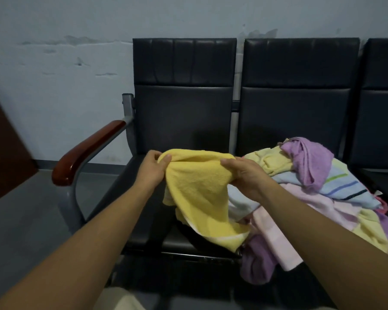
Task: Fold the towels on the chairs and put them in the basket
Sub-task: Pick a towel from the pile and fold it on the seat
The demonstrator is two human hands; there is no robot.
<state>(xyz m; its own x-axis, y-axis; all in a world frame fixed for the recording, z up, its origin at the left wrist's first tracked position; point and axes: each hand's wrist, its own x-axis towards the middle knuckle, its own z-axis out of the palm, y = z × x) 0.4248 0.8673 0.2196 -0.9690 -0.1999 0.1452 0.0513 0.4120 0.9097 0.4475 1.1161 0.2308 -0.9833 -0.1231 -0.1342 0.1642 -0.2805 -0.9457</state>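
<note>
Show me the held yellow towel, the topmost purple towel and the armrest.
held yellow towel (pixel 197 189), head view, hanging middle
topmost purple towel (pixel 309 162), head view, its middle
armrest (pixel 86 149), head view, wooden top

Waiting room, linked black chairs, worn wall

The one camera sat on my head and looked forward and down through a wide lens. My forearms ran in from the bottom corners to my left hand and right hand, which gripped the towel near the middle of the frame, close below me. The chairs faced me squarely just beyond, seen from somewhat above, and the wall behind them filled the top.
</note>
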